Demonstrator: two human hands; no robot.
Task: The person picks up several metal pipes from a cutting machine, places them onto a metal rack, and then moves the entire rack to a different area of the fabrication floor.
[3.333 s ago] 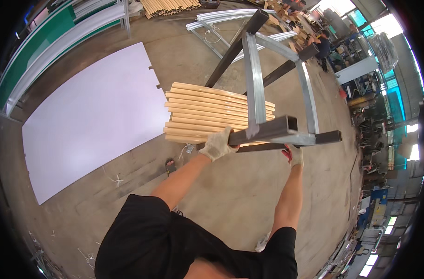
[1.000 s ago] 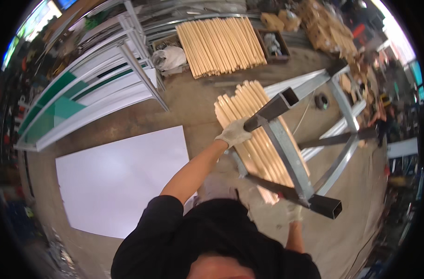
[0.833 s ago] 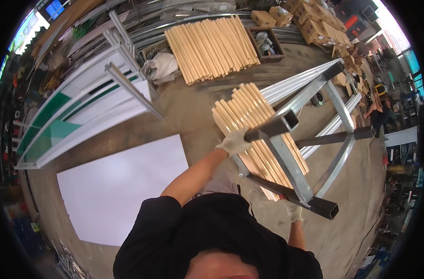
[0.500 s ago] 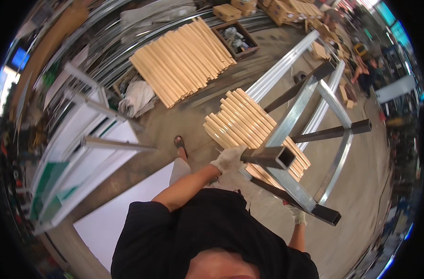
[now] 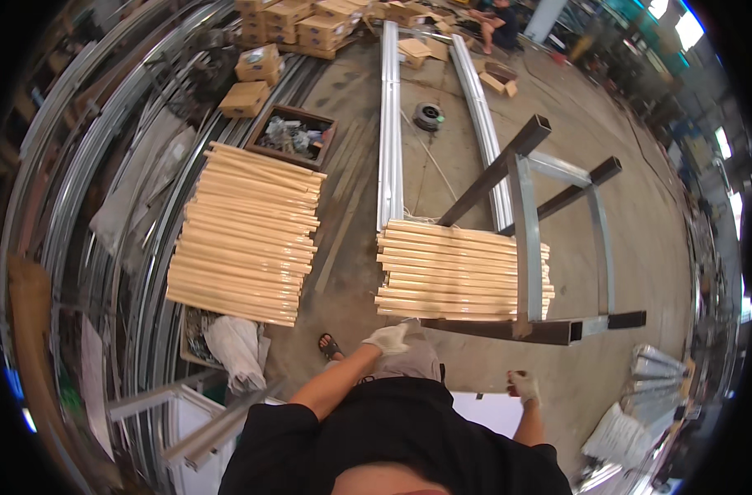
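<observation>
A welded metal frame point(image 5: 528, 239), with dark square tubes joined by silvery bars, stands ahead of me to the right, over a pile of cream-coloured tubes point(image 5: 450, 272). My left hand point(image 5: 388, 338), in a whitish glove, is by the near left end of the frame's front tube, fingers stretched out and nothing visibly held. Farther right, my gloved right hand point(image 5: 524, 386) is apart from the frame, below its front tube. Its fingers are curled, with reddish and dark patches at the tips; whether something is inside cannot be made out.
Another stack of cream tubes point(image 5: 244, 235) lies left, beside a box of metal parts point(image 5: 292, 136). Two long silvery profiles point(image 5: 390, 124) run ahead, with a coil point(image 5: 428, 117) between them. Cardboard boxes point(image 5: 322, 31) stand far off; a person point(image 5: 500, 23) sits at the back. Wrapped bundles point(image 5: 652, 379) lie right.
My left hand has let go of the frame's tube, and my right hand is now apart from the frame. The frame stands farther from me. My view has swung round to the right.
</observation>
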